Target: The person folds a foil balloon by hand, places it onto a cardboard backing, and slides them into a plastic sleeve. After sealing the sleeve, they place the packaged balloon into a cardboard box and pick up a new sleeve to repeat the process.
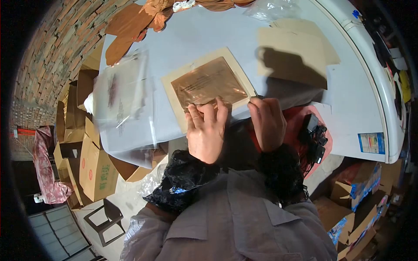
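Note:
A folded brown garment in a clear printed plastic bag point(209, 80) lies over a tan cardboard sheet point(173, 89) on the pale table. My left hand point(205, 132) rests on the bag's near edge, fingers stretched out and slightly apart. At the sheet's near right corner, the fingers of my right hand point(268, 124) are pinched together. A small dark bit shows at those fingertips, but what they hold is hidden. Black lacy cuffs cover both wrists.
Stacked clear bags point(119, 93) lie at the left of the table, more cardboard sheets point(296, 48) at the right. Brown garments point(137, 26) are piled at the far edge. Black power adapters point(314, 135) sit on a red stool. Cardboard boxes point(98, 167) and a dark chair point(106, 219) stand left.

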Demonstrator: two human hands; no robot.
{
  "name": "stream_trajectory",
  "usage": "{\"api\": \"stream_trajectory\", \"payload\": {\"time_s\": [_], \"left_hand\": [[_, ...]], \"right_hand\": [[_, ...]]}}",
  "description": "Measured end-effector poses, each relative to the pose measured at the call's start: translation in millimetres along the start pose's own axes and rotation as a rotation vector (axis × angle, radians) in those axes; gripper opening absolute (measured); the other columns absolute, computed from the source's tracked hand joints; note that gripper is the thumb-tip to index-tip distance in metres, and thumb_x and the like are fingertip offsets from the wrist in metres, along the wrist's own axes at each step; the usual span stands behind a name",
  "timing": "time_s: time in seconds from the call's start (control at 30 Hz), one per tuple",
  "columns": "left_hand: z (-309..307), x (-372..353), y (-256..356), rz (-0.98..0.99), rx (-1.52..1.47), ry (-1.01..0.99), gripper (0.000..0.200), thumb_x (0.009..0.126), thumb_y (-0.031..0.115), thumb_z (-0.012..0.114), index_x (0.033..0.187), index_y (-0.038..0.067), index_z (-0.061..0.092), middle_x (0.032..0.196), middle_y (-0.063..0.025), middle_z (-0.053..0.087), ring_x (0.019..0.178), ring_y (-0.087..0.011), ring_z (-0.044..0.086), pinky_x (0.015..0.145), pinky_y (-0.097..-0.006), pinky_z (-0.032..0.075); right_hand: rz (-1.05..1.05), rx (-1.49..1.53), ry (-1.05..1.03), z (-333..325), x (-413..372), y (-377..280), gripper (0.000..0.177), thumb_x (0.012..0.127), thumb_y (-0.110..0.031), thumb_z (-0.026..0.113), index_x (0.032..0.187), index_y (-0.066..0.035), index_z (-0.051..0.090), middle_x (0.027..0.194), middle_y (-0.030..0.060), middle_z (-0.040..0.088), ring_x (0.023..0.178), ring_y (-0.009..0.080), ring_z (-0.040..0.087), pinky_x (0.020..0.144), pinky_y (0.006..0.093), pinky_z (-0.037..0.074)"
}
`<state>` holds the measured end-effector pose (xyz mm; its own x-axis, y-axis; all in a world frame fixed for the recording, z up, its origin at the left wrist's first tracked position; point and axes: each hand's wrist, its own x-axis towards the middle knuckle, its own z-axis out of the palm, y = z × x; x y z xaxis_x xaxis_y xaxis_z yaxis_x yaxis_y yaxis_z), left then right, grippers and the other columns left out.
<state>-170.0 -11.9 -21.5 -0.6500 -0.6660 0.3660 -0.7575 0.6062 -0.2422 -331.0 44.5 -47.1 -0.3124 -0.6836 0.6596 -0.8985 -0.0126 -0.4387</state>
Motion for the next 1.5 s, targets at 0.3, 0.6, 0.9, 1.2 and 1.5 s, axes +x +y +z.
{"api": "stream_trajectory", "payload": {"time_s": [0.3, 0.6, 0.9, 1.2, 1.5], "left_hand": [[3.8, -1.6, 1.7, -0.007, 0.006, 0.021, 0.044, 0.089, 0.021, 0.056, 0.131, 0.008, 0.053, 0.105, -0.0206, 0.057, 0.105, -0.044, 0.065, 0.087, -0.0453, 0.057], [-0.2, -1.3, 3.8, -0.04, -0.04, 0.096, 0.059, 0.089, 0.053, 0.062, 0.128, 0.009, 0.061, 0.098, -0.0163, 0.059, 0.104, -0.0411, 0.063, 0.084, -0.0448, 0.057], [5.7, -5.7, -0.6, -0.006, -0.02, 0.126, 0.061, 0.088, 0.052, 0.063, 0.134, 0.011, 0.057, 0.101, -0.0175, 0.06, 0.104, -0.0416, 0.063, 0.084, -0.0454, 0.057], [1.0, 0.9, -2.2, 0.016, -0.069, 0.111, 0.06, 0.088, 0.049, 0.065, 0.132, 0.009, 0.058, 0.1, -0.0163, 0.06, 0.102, -0.0407, 0.064, 0.084, -0.0457, 0.057], [2.9, -3.3, -5.0, 0.071, -0.025, 0.087, 0.06, 0.089, 0.048, 0.064, 0.134, 0.009, 0.055, 0.101, -0.0168, 0.061, 0.102, -0.0414, 0.064, 0.086, -0.0455, 0.057]], "right_hand": [[-0.051, -0.125, -0.168, -6.8, -23.9, -2.0, 0.075, 0.074, -0.024, 0.082, 0.141, -0.014, 0.049, 0.105, 0.0106, 0.053, 0.092, 0.0302, 0.056, 0.079, 0.0409, 0.049], [-0.051, 0.016, -0.075, -20.4, -25.6, 21.2, 0.044, 0.085, -0.007, 0.068, 0.127, -0.008, 0.057, 0.1, 0.0121, 0.059, 0.091, 0.0289, 0.058, 0.08, 0.0398, 0.049], [0.55, 0.637, -0.079, -11.7, -25.8, 14.6, 0.021, 0.097, -0.011, 0.059, 0.115, -0.002, 0.057, 0.102, 0.0111, 0.061, 0.091, 0.0187, 0.06, 0.083, 0.0316, 0.049], [0.61, 0.688, -0.043, -5.3, -29.0, 24.6, 0.028, 0.093, -0.014, 0.065, 0.116, -0.003, 0.054, 0.103, 0.0092, 0.062, 0.099, 0.0186, 0.058, 0.091, 0.0333, 0.046], [0.666, 0.862, -0.059, 4.1, -34.6, 19.5, 0.023, 0.092, -0.005, 0.065, 0.111, -0.005, 0.052, 0.1, 0.0072, 0.063, 0.091, 0.0138, 0.061, 0.084, 0.0278, 0.049]]}}
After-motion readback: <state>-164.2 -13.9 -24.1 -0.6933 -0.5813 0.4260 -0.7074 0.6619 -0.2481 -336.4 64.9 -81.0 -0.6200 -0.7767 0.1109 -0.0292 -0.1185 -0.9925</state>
